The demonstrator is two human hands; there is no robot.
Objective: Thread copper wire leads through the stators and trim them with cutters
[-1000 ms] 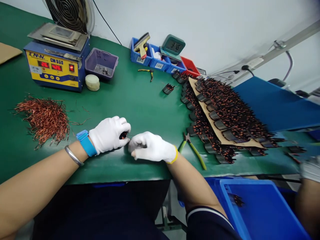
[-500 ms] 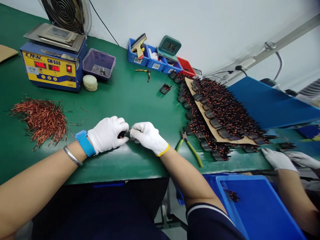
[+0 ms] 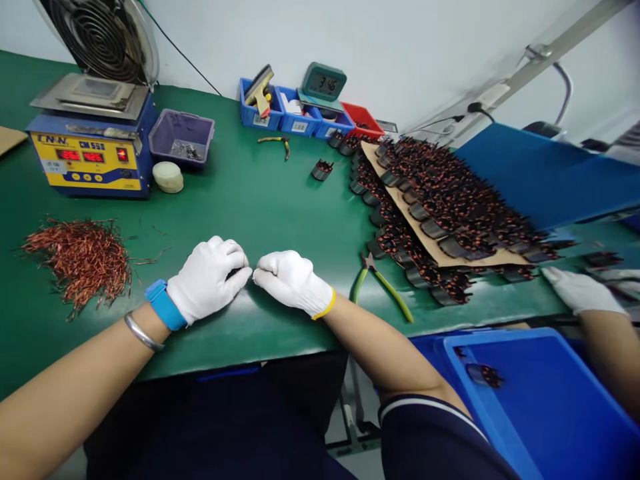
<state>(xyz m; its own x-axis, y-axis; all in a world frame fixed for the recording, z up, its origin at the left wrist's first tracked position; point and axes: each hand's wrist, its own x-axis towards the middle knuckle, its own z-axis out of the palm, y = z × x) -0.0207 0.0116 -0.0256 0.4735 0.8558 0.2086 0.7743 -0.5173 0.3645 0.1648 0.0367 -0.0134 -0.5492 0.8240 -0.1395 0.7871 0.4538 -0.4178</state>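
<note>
Both my hands wear white gloves and meet fingertip to fingertip low over the green table (image 3: 240, 207). My left hand (image 3: 210, 277) is curled closed around a copper-wound core, which the glove now almost wholly hides; only a dark gap shows between thumb and fingers. Thumb and forefinger of my right hand (image 3: 290, 280) are pinched together just beside the left fingertips. Whatever they hold is too small or too covered to make out. Green-handled cutters (image 3: 370, 263) lie open to the right of my right hand. A heap of copper wire pieces (image 3: 83, 260) lies left of my left hand.
Rows of copper-wound cores (image 3: 445, 193) stand on the right, some on cardboard (image 3: 400, 217). One core (image 3: 323, 170) stands apart. At back left are a CM 558 machine (image 3: 90, 157) and purple bin (image 3: 183, 137). A co-worker's gloved hand (image 3: 583, 290) is near a blue tray (image 3: 565, 400).
The view has shifted slightly, so the machine and bins sit lower and further left. The dark, copper-coloured piece seen in my left hand is now covered. The co-worker's hand has moved right.
</note>
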